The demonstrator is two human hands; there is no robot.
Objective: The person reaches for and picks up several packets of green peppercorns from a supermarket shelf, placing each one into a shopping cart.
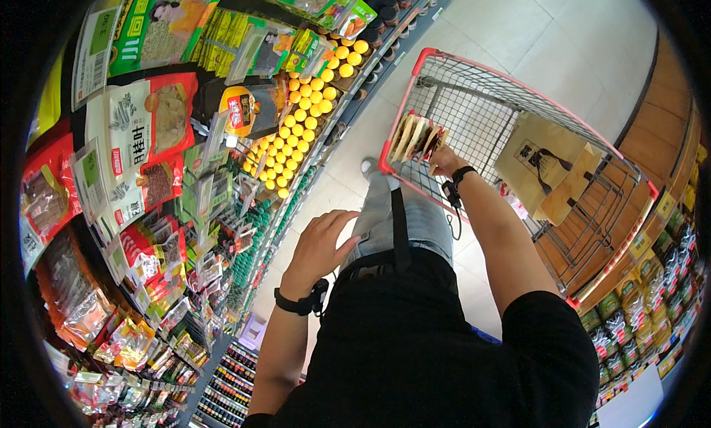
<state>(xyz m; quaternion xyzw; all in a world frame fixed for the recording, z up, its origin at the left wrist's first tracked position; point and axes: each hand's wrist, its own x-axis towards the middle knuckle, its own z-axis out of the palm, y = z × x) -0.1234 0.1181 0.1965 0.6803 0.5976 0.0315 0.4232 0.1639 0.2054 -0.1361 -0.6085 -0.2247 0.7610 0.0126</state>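
Note:
My right hand point(447, 161) reaches into the near left corner of a wire shopping cart point(500, 78). Its fingers close on the end of a row of flat packets point(415, 136), which stand on edge against the cart's side. Part of the grip is hidden behind the hand. My left hand point(325, 242) hangs in front of my body, palm down and holding nothing, its thumb apart from the fingers. Farther right in the cart is a large brown paper-like bag point(536, 161) with a dark print. A strapped device sits on each wrist.
Hanging seasoning packets point(155, 117) with price tags fill the shelf at left. Yellow-capped bottles point(300, 117) stand in rows beside them. Pale floor tiles point(533, 33) lie beyond the cart. More packaged goods point(639, 300) line a display at right.

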